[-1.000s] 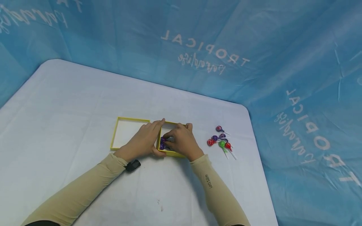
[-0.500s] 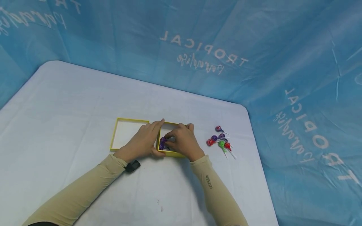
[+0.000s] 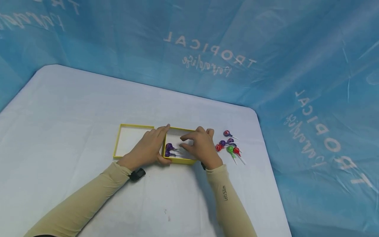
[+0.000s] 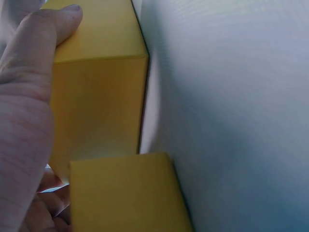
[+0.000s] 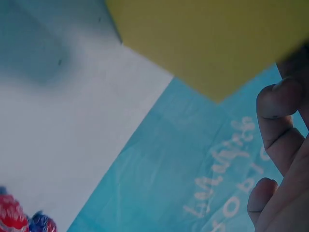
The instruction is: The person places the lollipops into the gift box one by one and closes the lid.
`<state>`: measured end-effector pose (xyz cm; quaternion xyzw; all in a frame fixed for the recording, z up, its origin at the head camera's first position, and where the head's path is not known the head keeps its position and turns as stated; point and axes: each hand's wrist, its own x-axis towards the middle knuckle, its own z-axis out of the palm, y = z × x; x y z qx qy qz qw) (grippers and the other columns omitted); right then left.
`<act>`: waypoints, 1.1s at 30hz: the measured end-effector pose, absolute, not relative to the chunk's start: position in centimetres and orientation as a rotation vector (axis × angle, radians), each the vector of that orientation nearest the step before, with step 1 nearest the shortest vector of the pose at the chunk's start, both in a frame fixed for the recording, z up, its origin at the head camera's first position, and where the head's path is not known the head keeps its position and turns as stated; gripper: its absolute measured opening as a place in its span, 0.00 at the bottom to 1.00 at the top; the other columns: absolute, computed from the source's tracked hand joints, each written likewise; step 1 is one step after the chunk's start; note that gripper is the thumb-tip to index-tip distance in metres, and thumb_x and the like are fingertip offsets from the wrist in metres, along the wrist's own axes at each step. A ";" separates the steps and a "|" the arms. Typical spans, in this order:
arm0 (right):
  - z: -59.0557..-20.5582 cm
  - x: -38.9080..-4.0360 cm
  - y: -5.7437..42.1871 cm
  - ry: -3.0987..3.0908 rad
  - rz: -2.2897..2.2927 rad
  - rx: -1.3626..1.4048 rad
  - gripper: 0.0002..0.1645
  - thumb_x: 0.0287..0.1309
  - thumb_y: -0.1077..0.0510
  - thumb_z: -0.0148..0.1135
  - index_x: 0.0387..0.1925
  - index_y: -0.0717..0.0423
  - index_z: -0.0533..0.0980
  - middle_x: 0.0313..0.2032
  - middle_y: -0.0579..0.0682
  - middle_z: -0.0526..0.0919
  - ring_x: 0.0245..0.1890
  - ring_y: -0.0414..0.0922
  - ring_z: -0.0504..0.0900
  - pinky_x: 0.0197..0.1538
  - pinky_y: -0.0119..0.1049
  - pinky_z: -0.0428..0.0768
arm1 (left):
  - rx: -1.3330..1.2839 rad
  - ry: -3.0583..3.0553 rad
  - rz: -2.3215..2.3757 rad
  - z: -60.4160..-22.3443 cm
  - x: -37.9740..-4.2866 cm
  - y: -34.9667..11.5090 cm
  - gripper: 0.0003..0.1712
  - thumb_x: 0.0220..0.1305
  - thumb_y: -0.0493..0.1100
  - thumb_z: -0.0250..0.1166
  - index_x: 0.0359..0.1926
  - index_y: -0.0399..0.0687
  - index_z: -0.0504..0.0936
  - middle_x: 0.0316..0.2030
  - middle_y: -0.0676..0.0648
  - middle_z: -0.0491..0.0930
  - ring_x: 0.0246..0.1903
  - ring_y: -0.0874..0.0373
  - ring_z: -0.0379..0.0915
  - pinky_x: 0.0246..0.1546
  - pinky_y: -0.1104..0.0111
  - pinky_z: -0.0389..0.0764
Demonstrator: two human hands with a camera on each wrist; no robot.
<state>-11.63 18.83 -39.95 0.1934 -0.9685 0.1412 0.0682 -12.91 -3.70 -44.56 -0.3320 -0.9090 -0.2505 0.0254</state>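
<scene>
A yellow box with a white inside stands on the white-covered table. Two purple-wrapped lollipops lie at its left end, sticks pointing right. My left hand grips the box's left end, thumb on the front wall, fingers around the back; the left wrist view shows the thumb on the yellow wall. Over the right part of the box is my right hand, thumb and forefinger apart with nothing between them. In the right wrist view its loosely bent fingers show beside the yellow wall.
A shallow yellow-edged lid lies inside up, just left of the box and partly behind my left hand. Right of the box are several loose lollipops, among them a green one and a red one. Blue printed cloth hangs behind the table.
My right hand has let go of a purple lollipop at the box's left end and drawn back to the right. The left hand still holds the box.
</scene>
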 end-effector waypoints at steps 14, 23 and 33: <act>-39.8 -10.8 22.8 -2.814 0.684 0.261 0.11 0.52 0.50 0.78 0.39 0.43 0.90 0.27 0.40 0.86 0.34 0.49 0.72 0.50 0.55 0.51 | -1.018 -2.836 -0.805 -44.5 -12.8 -3.8 0.80 0.34 0.70 0.81 0.77 0.33 0.51 0.68 0.33 0.66 0.64 0.38 0.67 0.66 0.45 0.67; -39.5 -10.5 26.1 -2.736 0.706 0.144 0.10 0.51 0.52 0.78 0.37 0.44 0.90 0.22 0.42 0.82 0.33 0.44 0.69 0.49 0.53 0.49 | -1.018 -2.828 -0.818 -44.4 -12.9 -3.9 0.80 0.34 0.70 0.82 0.77 0.32 0.50 0.68 0.33 0.66 0.63 0.37 0.67 0.67 0.45 0.65; -40.4 -9.5 30.1 -2.784 0.744 -0.092 0.09 0.53 0.53 0.77 0.38 0.49 0.90 0.28 0.48 0.83 0.35 0.51 0.72 0.50 0.55 0.48 | -1.024 -2.826 -0.818 -44.7 -12.9 -3.8 0.80 0.33 0.70 0.82 0.77 0.32 0.50 0.68 0.33 0.66 0.64 0.37 0.67 0.66 0.44 0.66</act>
